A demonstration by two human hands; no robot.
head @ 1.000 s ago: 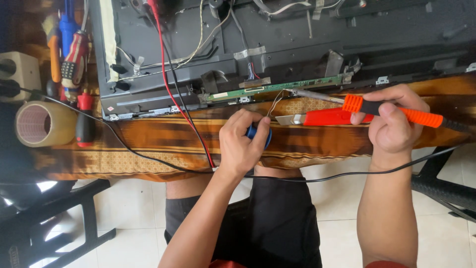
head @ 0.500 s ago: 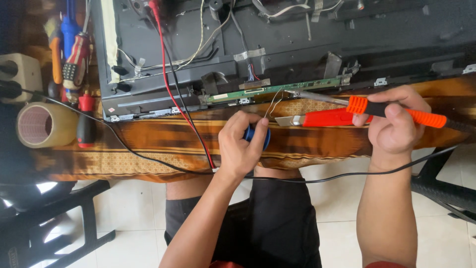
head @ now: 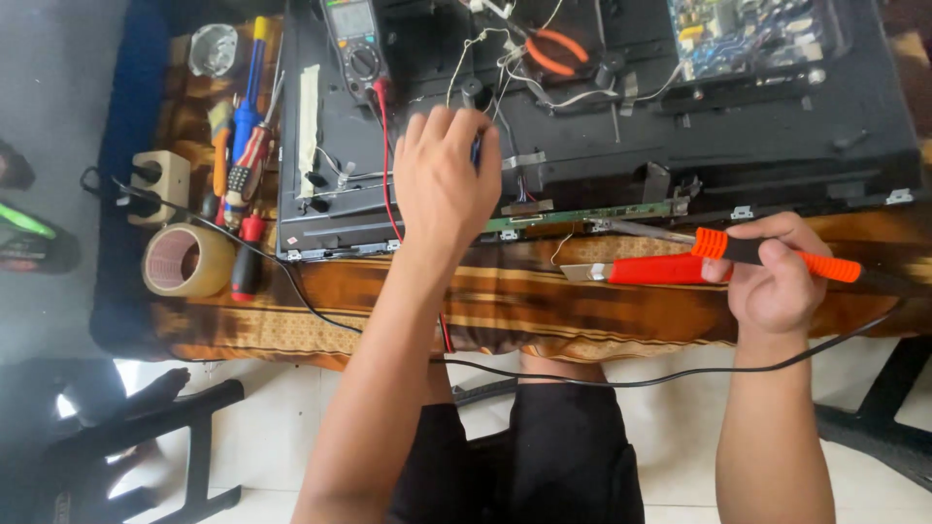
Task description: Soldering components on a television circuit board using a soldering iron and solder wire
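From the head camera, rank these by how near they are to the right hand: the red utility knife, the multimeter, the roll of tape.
1. Red utility knife: just left of the right hand, on the cloth at the table edge.
2. Multimeter: far up and left, on the dark panel.
3. Roll of tape: farthest, at the table's left end.

- a roll of tan tape (head: 187,260) lies at the counter's left end, beside a white power strip (head: 163,178);
- screwdrivers (head: 243,146) with blue, yellow and red handles lie in a row just right of it;
- a multimeter (head: 356,39) rests on the dark panel, red lead trailing down;
- orange-handled pliers (head: 553,49) lie among loose wires;
- a dark stool (head: 146,437) stands on the pale floor.
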